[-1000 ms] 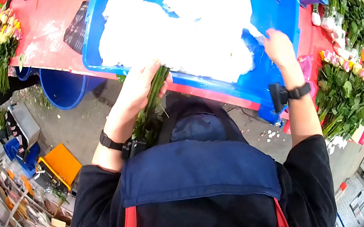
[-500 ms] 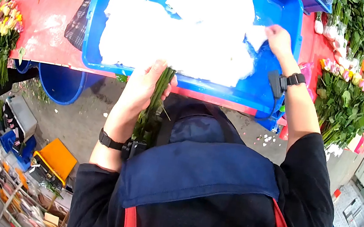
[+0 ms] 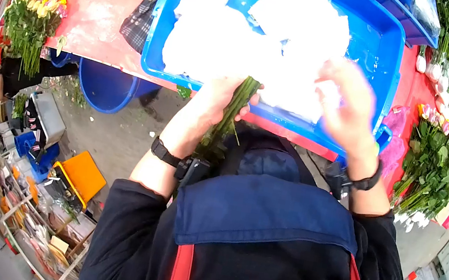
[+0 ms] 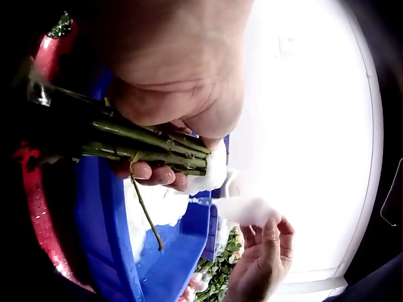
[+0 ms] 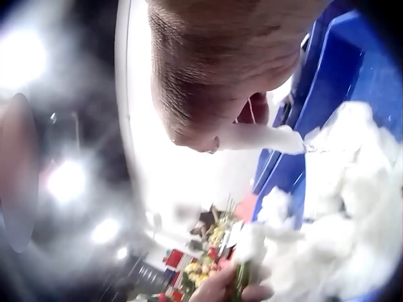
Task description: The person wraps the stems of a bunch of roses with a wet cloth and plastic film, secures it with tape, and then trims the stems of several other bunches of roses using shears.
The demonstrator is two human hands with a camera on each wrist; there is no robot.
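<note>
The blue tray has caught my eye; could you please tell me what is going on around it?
The person's left hand grips a bundle of green stems, their ends bare, near the front edge of the blue tray. The right hand pinches a piece of soft white material, held apart from the stems. More white material lies in the tray.

1. Head: wadding [image 3: 216, 49] is blowing out, upper ctr; R hand [image 3: 348, 106] is blurring; edges are bending.
2. L wrist: glare's flooding upper rt.
3. R wrist: lights [image 5: 68, 181] are flaring, frame left.
</note>
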